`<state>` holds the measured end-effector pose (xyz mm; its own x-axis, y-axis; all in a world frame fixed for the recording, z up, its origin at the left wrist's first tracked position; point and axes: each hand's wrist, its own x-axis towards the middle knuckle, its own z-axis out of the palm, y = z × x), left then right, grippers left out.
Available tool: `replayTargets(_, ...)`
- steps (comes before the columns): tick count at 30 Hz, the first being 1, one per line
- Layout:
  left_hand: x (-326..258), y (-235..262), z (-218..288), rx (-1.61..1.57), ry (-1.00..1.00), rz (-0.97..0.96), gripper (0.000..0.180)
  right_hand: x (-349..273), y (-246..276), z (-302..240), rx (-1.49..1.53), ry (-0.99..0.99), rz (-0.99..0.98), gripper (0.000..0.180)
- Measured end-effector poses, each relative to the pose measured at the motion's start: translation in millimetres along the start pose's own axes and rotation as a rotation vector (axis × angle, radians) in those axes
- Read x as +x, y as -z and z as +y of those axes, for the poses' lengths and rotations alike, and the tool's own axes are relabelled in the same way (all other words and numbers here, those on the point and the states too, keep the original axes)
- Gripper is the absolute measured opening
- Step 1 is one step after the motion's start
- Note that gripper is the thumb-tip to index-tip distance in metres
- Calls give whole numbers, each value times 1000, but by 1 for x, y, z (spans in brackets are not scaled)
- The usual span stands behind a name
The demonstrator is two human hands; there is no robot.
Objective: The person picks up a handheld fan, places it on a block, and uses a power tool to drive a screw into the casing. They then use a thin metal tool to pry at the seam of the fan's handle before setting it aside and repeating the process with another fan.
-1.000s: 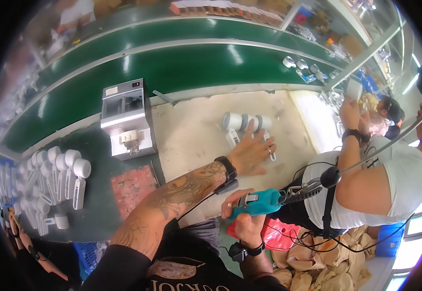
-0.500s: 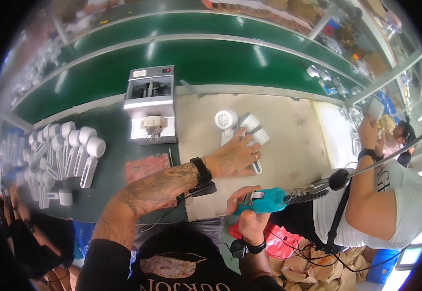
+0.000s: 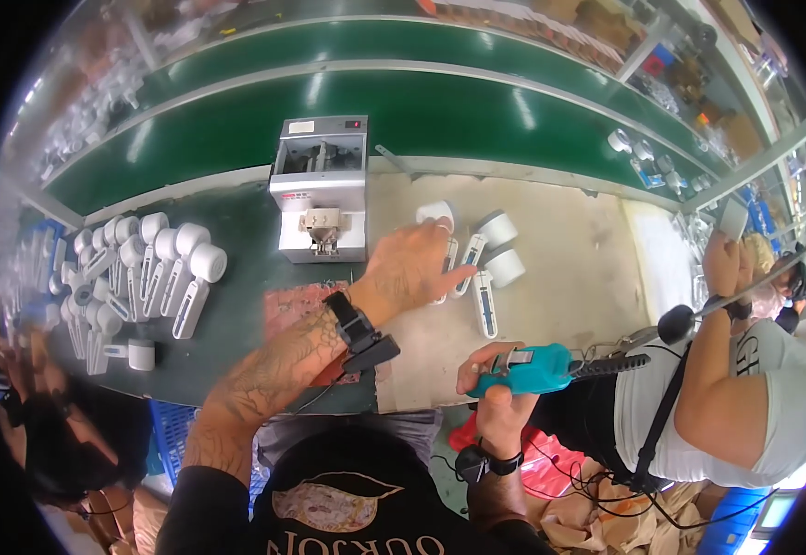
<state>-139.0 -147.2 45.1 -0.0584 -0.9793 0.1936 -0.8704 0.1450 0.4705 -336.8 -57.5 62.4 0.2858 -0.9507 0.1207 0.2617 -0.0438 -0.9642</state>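
My left hand, dark band on its wrist, lies over the leftmost of three white handheld fans on the beige sheet. Its fingers reach to that fan's round head, and the thumb stretches apart across the handles; the palm hides part of the leftmost handle. Just right of it lie a second fan and a third fan, their long handles pointing nearer to me. Closer to my body, my right hand is wrapped round a teal power screwdriver with a black coiled cable guard, held above the front edge.
A grey screw feeder machine stands behind my left hand. Many white fans lie crowded at left on the dark bench. A pink mat lies under my left forearm. A co-worker stands close at right; a green conveyor runs behind.
My left hand has shifted left over the fans, uncovering more of the handles. The leftmost fan's head has moved left, and its grille no longer shows. The right hand still grips the screwdriver.
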Motion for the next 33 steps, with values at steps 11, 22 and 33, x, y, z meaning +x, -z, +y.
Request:
replayTargets(11,-26,-16,-24,-108,46,131,39,-3,-3,9,-53,43,33,79)
replayTargets(22,-124,47,-38,37,-100,278,36,13,-25,24,-228,10,-25,80)
replayTargets(33,-172,51,-67,-109,-116,263,41,17,-75,38,-182,14,-174,72)
